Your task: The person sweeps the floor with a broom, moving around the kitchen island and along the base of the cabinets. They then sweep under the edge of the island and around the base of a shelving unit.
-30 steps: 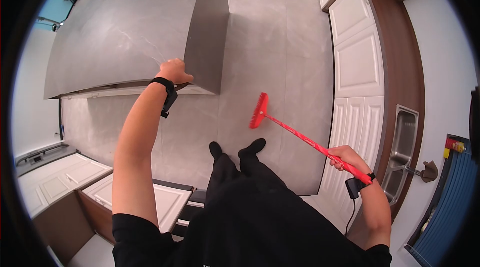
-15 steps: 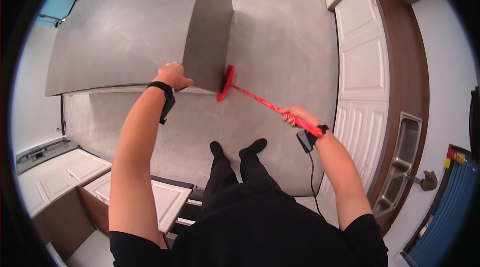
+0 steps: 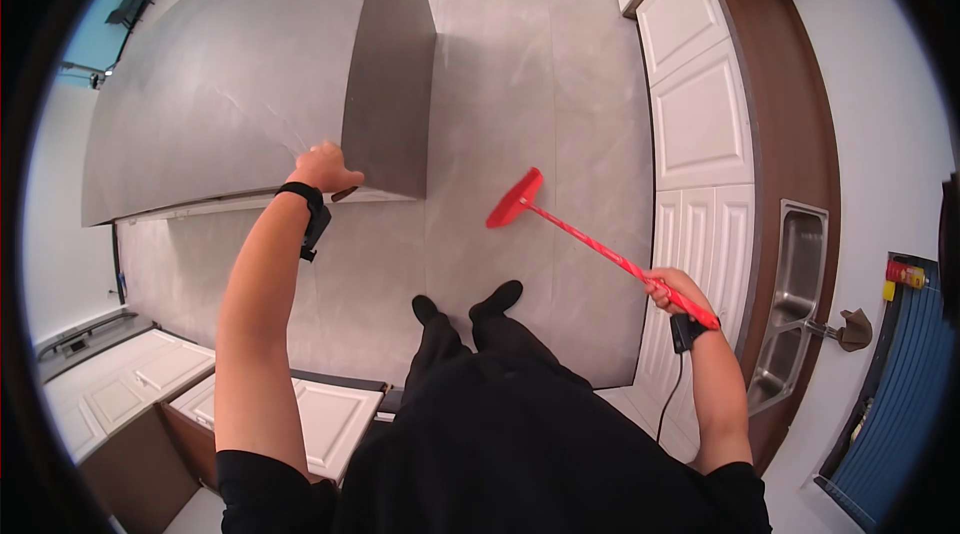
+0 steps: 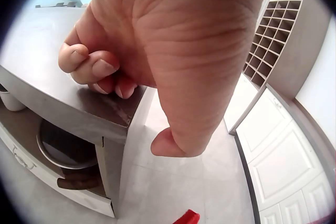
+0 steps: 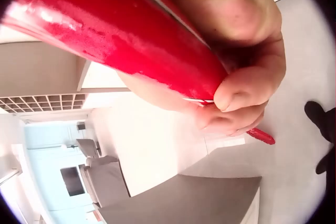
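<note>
My right hand (image 3: 682, 290) grips the red handle of a broom (image 3: 590, 246) close to its upper end. The broom's red head (image 3: 515, 198) is over the grey floor, in front of my feet and apart from the grey island. In the right wrist view my fingers (image 5: 247, 88) curl round the handle. My left hand (image 3: 325, 169) rests on the near corner of the island countertop (image 3: 220, 64). Its fingers (image 4: 100, 67) are loosely curled on the top and hold nothing, while its thumb (image 4: 176, 144) points out past the edge.
Below the countertop a drawer (image 4: 52, 184) holds a pan (image 4: 63, 145) with a brown handle. White cabinets (image 3: 695, 124) and a steel sink (image 3: 798, 264) line the right side. A cabinet with a white door (image 3: 330, 424) stands behind me on the left.
The broom head swung left to the island's base, then back right to the middle of the floor, with my right hand moving along. My left hand has stayed at the countertop corner.
</note>
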The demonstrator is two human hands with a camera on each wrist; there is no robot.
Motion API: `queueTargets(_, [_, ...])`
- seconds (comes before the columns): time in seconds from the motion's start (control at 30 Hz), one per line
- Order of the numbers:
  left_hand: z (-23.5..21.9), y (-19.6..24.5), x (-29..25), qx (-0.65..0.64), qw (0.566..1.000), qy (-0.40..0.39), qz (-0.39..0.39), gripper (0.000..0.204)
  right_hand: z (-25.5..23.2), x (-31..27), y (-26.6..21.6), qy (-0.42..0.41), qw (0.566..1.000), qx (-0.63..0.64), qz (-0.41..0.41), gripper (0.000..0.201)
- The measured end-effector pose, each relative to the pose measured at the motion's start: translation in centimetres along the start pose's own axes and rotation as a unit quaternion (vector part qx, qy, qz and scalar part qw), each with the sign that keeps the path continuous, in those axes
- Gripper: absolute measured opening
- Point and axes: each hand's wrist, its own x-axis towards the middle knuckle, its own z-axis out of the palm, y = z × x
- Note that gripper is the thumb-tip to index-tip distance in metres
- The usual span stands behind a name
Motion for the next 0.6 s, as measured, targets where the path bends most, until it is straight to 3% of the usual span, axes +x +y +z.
queueTargets(0.1, [-0.2,-0.1,-0.2,-0.001,1.0,-0.003,0.009,0.064,0.2,-2.1,2.0,0.012,0.999,0.004,-0.032,0.016])
queueTargets(0.3, [-0.4,-0.1,-0.4,-0.01,1.0,-0.002,0.006,0.061,6.7,-5.2,0.7,0.012,0.991,-0.089,-0.103,0.02])
queueTargets(0.47, [-1.2,0.2,-0.8,-0.009,1.0,-0.014,0.011,0.059,13.0,-1.4,-3.4,-0.027,0.976,-0.148,-0.154,0.021])
queueTargets(0.53, [-2.0,0.2,-0.9,0.006,0.995,-0.095,0.019,0.063,16.1,1.0,-5.5,-0.05,0.975,-0.145,-0.162,0.022])
queueTargets(0.6, [-1.0,-0.2,-0.4,0.0,0.998,-0.058,0.024,0.066,19.0,4.2,-7.8,-0.08,0.975,-0.136,-0.158,0.022])
